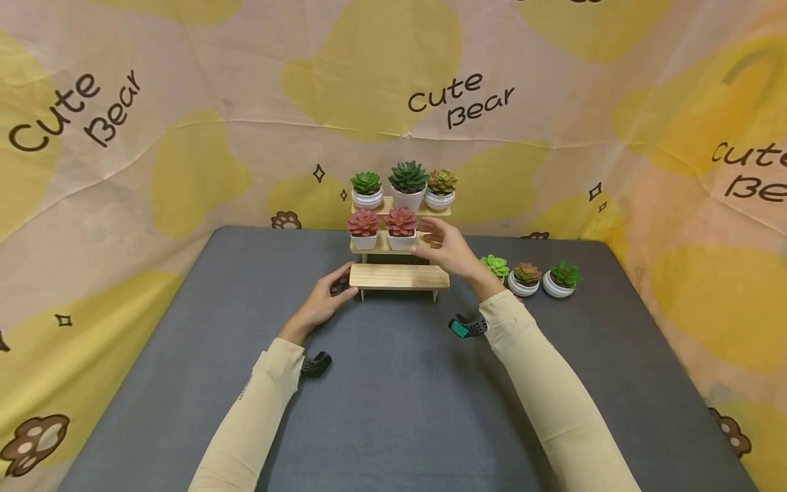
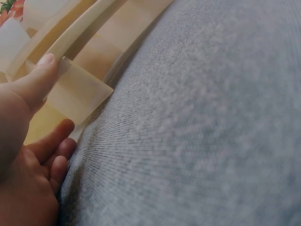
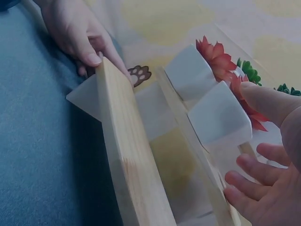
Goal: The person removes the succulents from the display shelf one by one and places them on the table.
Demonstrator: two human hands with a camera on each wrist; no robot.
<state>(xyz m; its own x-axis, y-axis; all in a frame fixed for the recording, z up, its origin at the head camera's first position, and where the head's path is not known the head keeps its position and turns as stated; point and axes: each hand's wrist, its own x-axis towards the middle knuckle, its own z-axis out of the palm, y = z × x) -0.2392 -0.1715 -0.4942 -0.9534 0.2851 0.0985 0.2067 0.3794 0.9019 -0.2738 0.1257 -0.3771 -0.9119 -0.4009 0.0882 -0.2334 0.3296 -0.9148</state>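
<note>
- A three-tier pale wooden display stand (image 1: 399, 275) with translucent legs occupies the centre of the frame, on the dark grey, cloth-covered surface (image 1: 381, 410).
- Left of centre, the left hand (image 1: 315, 301) pinches the left end of the stand's bottom step between thumb and finger.
- Right of centre, the right hand (image 1: 451, 251) grasps nothing, fingers loosely spread beside a red rosette succulent in a square white pot (image 1: 402, 229); whether they touch it I cannot tell.
- A similar red succulent (image 1: 363, 229) sits left of that one, both on the middle step.
- Three green-to-yellowish succulents in white pots (image 1: 408, 179) line the top step.
- Farther right, three more potted succulents (image 1: 559, 279) stand on the surface.
</note>
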